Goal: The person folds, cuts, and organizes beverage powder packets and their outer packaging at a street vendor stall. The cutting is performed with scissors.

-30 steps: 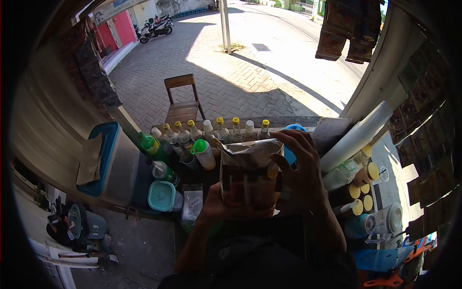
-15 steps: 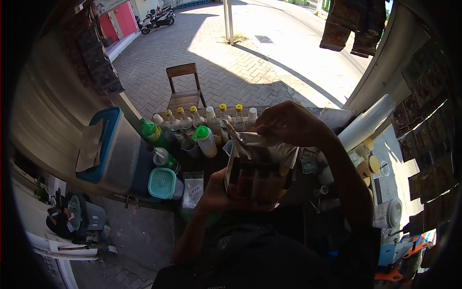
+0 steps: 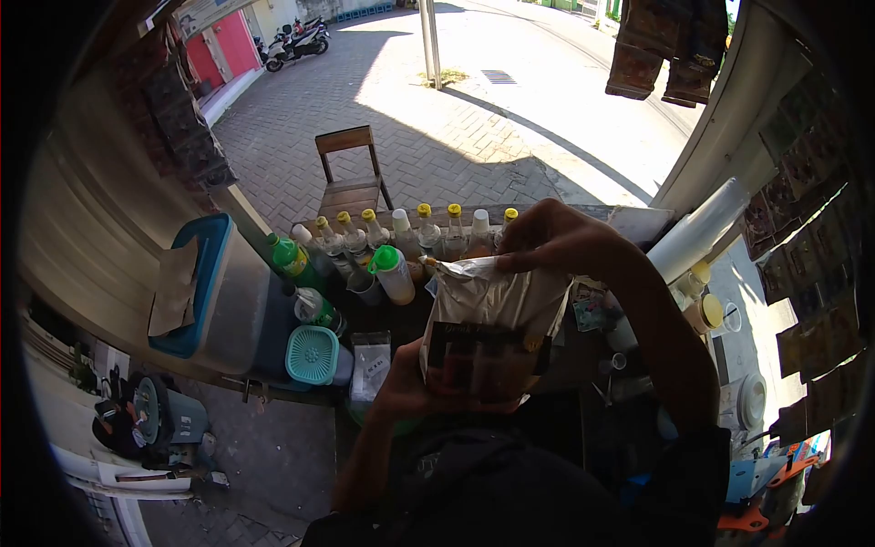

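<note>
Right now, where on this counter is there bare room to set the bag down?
Little. The only bare patch is the dark strip under the foil bag, between the small packet and the jars. The bottle row behind is packed.

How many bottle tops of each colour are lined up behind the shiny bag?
Behind the shiny silver foil bag:
Yellow bottle tops: 6
White bottle tops: 3
Green bottle tops: 2
Total: 11
</note>
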The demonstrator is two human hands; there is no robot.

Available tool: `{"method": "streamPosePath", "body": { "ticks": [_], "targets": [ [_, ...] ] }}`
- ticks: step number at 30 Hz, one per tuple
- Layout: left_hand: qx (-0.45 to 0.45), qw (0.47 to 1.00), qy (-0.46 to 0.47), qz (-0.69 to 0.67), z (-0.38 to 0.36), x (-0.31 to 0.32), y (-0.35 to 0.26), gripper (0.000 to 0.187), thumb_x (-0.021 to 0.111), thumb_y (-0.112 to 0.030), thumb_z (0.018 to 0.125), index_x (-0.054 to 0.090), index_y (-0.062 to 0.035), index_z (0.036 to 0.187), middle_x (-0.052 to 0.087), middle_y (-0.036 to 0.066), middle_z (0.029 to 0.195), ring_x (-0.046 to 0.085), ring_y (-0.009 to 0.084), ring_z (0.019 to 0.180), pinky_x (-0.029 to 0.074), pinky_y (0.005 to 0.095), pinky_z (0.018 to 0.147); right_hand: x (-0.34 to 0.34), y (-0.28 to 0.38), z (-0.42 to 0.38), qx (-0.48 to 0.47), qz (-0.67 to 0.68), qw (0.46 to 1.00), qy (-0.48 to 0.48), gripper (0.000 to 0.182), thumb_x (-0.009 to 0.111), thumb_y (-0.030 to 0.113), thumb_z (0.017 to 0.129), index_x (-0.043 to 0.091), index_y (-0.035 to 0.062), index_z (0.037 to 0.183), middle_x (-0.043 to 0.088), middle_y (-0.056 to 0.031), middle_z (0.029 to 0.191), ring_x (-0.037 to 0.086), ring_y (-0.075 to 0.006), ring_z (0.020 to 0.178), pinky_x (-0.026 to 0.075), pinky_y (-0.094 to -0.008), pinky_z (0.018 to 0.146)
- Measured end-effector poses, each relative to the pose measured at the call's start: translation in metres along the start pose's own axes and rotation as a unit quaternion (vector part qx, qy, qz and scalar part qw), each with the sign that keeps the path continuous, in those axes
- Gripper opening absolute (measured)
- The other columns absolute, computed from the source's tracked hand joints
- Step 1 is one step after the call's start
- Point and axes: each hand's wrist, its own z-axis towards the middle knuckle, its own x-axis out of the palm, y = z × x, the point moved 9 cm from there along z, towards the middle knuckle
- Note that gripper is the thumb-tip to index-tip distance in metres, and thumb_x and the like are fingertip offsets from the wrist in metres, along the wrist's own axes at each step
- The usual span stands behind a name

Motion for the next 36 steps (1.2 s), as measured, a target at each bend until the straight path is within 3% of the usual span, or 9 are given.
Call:
{"method": "streamPosePath", "body": {
  "ticks": [8,14,17,20,21,23,25,29,36],
  "targets": [
    [0.059,0.984,0.0,0.165,0.004,0.009,-0.019,0.06,0.089,-0.015,0.06,0.062,0.0003,0.111,0.068,0.009,0.107,0.066,0.0179,0.096,0.055,0.0386,0.089,0.027,0.019,0.018,0.008,-0.134,0.986,0.099,0.046,0.059,0.044,0.093,0.071,-0.0001,0.096,0.065,-0.0051,0.071,0.058,-0.0086,0.068,0.046,-0.0272,0.062],
    [-0.066,0.995,-0.013,-0.07,-0.004,0.008,0.025,0.065,0.091,-0.019,0.059,0.06,0.0005,0.113,0.068,0.01,0.108,0.064,0.0145,0.098,0.053,0.0317,0.087,0.046,0.019,0.019,0.01,-0.103,0.986,0.131,0.046,0.061,0.045,0.092,0.07,0.0004,0.098,0.064,-0.0038,0.071,0.056,-0.0087,0.065,0.044,-0.027,0.057],
    [0.011,0.982,0.012,0.189,-0.004,0.011,0.01,0.064,0.091,-0.018,0.058,0.061,0.0001,0.112,0.068,0.009,0.108,0.064,0.014,0.098,0.053,0.031,0.086,0.042,0.006,0.025,0.09,-0.112,0.985,0.09,0.043,0.062,0.042,0.092,0.07,-0.0001,0.098,0.066,-0.0061,0.076,0.058,-0.0095,0.068,0.047,-0.0279,0.059],
    [-0.114,0.986,-0.026,-0.121,-0.021,0.003,0.075,0.062,0.091,-0.017,0.059,0.062,-0.0012,0.112,0.068,0.008,0.106,0.064,0.0133,0.097,0.054,0.0308,0.084,0.039,0.013,0.02,0.019,-0.071,0.993,0.095,0.04,0.061,0.038,0.093,0.069,0.0,0.1,0.068,-0.0076,0.085,0.061,-0.0111,0.079,0.05,-0.0296,0.071],
    [-0.113,0.989,0.003,-0.095,-0.028,0.004,0.086,0.064,0.08,-0.021,0.069,0.052,-0.0036,0.125,0.056,0.012,0.125,0.054,0.0269,0.112,0.041,0.0507,0.093,0.037,0.011,0.016,0.014,-0.082,0.992,0.095,0.04,0.061,0.038,0.093,0.069,0.0,0.1,0.068,-0.0076,0.085,0.061,-0.0111,0.079,0.05,-0.0296,0.071],
    [-0.095,0.993,0.019,-0.069,-0.023,0.005,0.077,0.066,0.069,-0.025,0.08,0.043,-0.0061,0.138,0.043,0.016,0.144,0.044,0.0405,0.127,0.028,0.0707,0.102,-0.028,0.043,-0.018,-0.166,-0.145,0.924,-0.314,0.035,0.062,0.034,0.092,0.068,0.0005,0.101,0.067,-0.0113,0.092,0.064,-0.0167,0.089,0.05,-0.0316,0.079],
    [0.007,0.984,-0.092,0.15,-0.022,-0.008,0.028,0.058,0.09,-0.016,0.06,0.064,-0.0029,0.111,0.069,0.006,0.105,0.064,0.0127,0.095,0.054,0.0304,0.082,-0.043,0.023,-0.055,-0.165,-0.004,0.887,-0.43,0.033,0.059,0.031,0.095,0.063,0.0031,0.112,0.066,-0.0094,0.099,0.064,-0.0178,0.093,0.05,-0.0316,0.083],
    [-0.039,0.972,-0.181,-0.148,-0.033,-0.025,0.048,0.057,0.09,-0.018,0.06,0.065,-0.002,0.108,0.07,0.006,0.103,0.065,0.0132,0.094,0.054,0.0303,0.081,0.012,-0.044,-0.063,-0.181,0.206,0.888,-0.369,0.048,0.058,0.04,0.094,0.055,0.0021,0.124,0.063,-0.0059,0.105,0.06,-0.0134,0.094,0.047,-0.0273,0.082],
    [0.044,0.989,-0.09,0.107,-0.041,-0.027,0.027,0.045,0.086,-0.021,0.066,0.067,-0.0003,0.101,0.071,0.008,0.094,0.067,0.0138,0.089,0.055,0.0305,0.075,0.031,-0.045,-0.065,-0.154,0.184,0.923,-0.301,0.027,0.062,0.015,0.091,0.062,0.0008,0.115,0.063,-0.0036,0.096,0.057,-0.0052,0.084,0.043,-0.0193,0.069]
  ]
}}
